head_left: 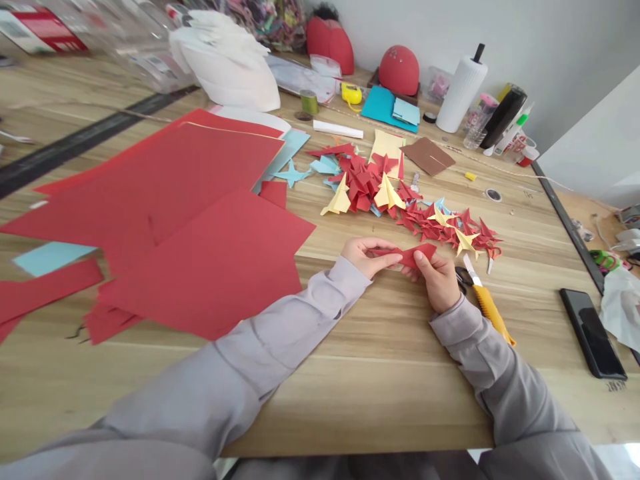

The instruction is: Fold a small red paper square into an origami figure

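A small folded piece of red paper [411,255] is held up between both hands above the wooden table. My left hand [367,257] pinches its left end, while my right hand [439,277] grips the right end with the thumb on top. Just beyond the hands lies a heap of folded paper shapes [363,180], mostly red with some yellow and light blue, trailing off to the right. A yellow-handled utility knife [490,310] rests right of my right hand. Black scissor handles [463,279] show partly behind that hand.
Large red paper sheets [215,267] cover the left of the table [350,393]. A black phone [593,333] lies at the right. Farther back are a yellow tape measure [351,95], a blue sheet [380,107], a brown paper square [429,155] and a white ribbed bottle [461,93].
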### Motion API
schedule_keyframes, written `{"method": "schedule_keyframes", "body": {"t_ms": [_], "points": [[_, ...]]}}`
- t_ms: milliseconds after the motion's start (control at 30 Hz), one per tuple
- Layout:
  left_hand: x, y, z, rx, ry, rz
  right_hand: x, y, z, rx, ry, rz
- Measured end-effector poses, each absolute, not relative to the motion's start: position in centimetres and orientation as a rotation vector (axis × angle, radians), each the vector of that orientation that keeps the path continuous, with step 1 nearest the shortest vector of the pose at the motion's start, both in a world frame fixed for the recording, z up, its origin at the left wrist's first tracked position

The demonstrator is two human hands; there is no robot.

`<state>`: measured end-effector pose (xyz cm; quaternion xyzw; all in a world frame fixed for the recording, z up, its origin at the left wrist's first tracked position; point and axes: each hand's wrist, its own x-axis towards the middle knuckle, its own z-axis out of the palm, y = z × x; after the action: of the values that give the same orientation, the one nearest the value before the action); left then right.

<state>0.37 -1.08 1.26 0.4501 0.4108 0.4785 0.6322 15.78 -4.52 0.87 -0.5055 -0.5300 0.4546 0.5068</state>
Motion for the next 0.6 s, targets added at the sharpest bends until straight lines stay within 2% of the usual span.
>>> {"method": "schedule_keyframes", "body": {"t_ms": [600], "points": [[0.51,-1.05,1.13,0.953,0.933,1.075,16.03,-4.57,0.58,-1.195,-1.446,1.049]]}}
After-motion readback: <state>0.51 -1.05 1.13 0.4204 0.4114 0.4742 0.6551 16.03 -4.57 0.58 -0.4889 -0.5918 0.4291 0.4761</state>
